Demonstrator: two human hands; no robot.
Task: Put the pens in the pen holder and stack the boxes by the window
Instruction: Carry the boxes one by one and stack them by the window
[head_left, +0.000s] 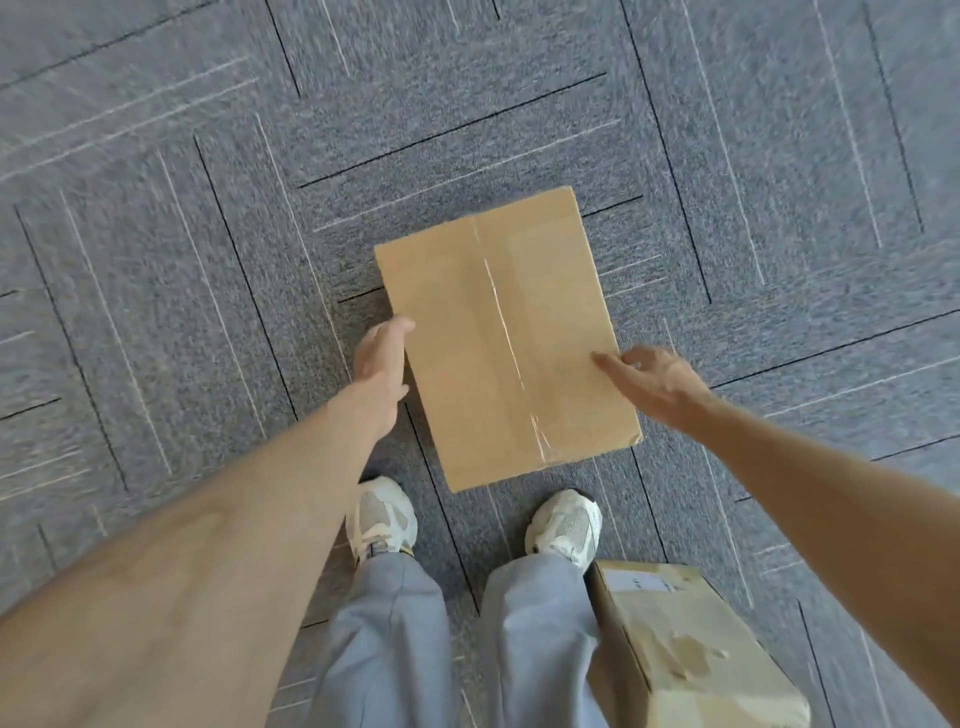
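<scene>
A flat brown cardboard box (506, 338) with a taped seam along its top lies over the grey carpet just ahead of my feet. My left hand (382, 358) presses flat against its left side, thumb at the top edge. My right hand (657, 382) is at its right side, thumb lying on the top face and fingers curled over the edge. I cannot tell whether the box rests on the floor or is lifted. A second cardboard box (691, 649) with a white label stands on the floor by my right foot. No pens or pen holder are in view.
Grey carpet tiles (156, 260) with thin line patterns cover the floor all around. My two white shoes (382, 519) and grey trouser legs are just behind the first box. The frame is slightly blurred by motion.
</scene>
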